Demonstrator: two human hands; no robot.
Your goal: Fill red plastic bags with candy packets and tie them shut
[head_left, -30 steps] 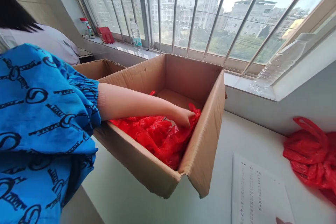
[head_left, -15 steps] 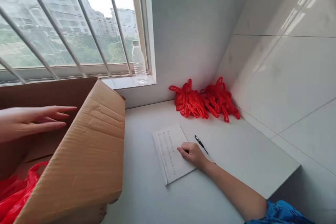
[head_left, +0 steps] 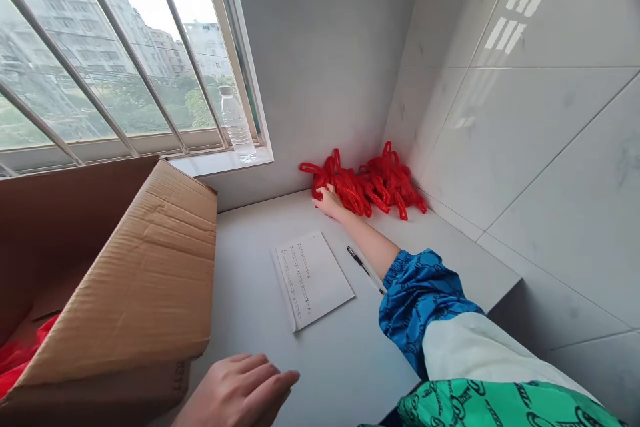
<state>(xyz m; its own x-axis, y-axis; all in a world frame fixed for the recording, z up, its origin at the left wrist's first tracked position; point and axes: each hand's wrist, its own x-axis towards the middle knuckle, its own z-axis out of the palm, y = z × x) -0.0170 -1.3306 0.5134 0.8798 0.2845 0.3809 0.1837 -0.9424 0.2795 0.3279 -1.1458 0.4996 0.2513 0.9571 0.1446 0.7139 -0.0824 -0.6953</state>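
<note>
My right hand reaches to the back of the table, its fingers closed on the leftmost of the bunched red plastic bags. These bags lie in a row against the wall, with their loop handles sticking up. At the near edge of the view, my left hand hovers over the tabletop beside the cardboard box. It holds nothing, and its fingers are loosely stretched. More red plastic shows inside the cardboard box on the left; the front flap hides part of it.
On the white table lies a notebook with handwritten rows, and a black pen to its right. A clear bottle stands on the sill of the barred window. Marbled wall tiles border the right side.
My right hand has gone from the notebook to the red bags at the back. The left hand has left the box and come down to the right. The view has shifted right.
</note>
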